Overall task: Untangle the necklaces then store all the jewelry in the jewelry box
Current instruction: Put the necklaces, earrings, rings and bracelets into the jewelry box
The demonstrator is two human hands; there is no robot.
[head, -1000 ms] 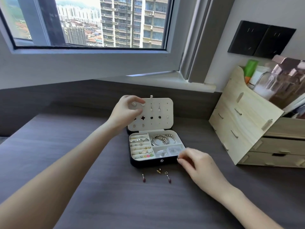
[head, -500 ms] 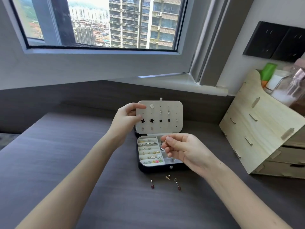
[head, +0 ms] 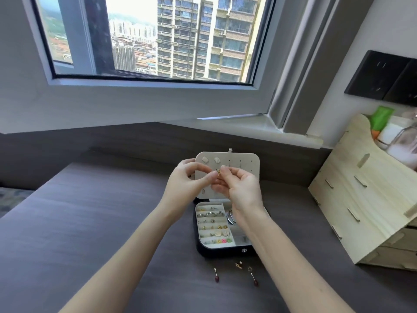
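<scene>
Dark wood-grain desk [head: 90, 233] runs beneath a big window [head: 158, 41] that looks out on high-rise blocks, and on it, right in front of me, sits the black jewelry box [head: 222, 251] with its lid panel [head: 246, 168] standing upright at the back. Both my hands are raised in front of that panel. My left hand [head: 187, 181] and my right hand [head: 241, 188] meet at the fingertips, thumb and forefinger of each curled in to pinch one small gold earring [head: 218, 172] between them, just in front of the panel's upper part. Two pale studs [head: 205, 159] are pinned in the panel's top left corner. Below my wrists the tray lies open: its left side is rows of cream ring rolls [head: 212, 224] holding rings and small studs, and silver hoops [head: 230, 216] lie in the compartment beside them, partly hidden by my right forearm. On the desk just in front of the box lie two red drop earrings [head: 216, 276], apart from each other, with a small gold piece [head: 238, 265] between them nearer the box. To my right stands a pale wooden drawer organiser [head: 365, 199] with a green tube [head: 381, 118] sticking up from its top, and black wall plates [head: 381, 75] are above it.
</scene>
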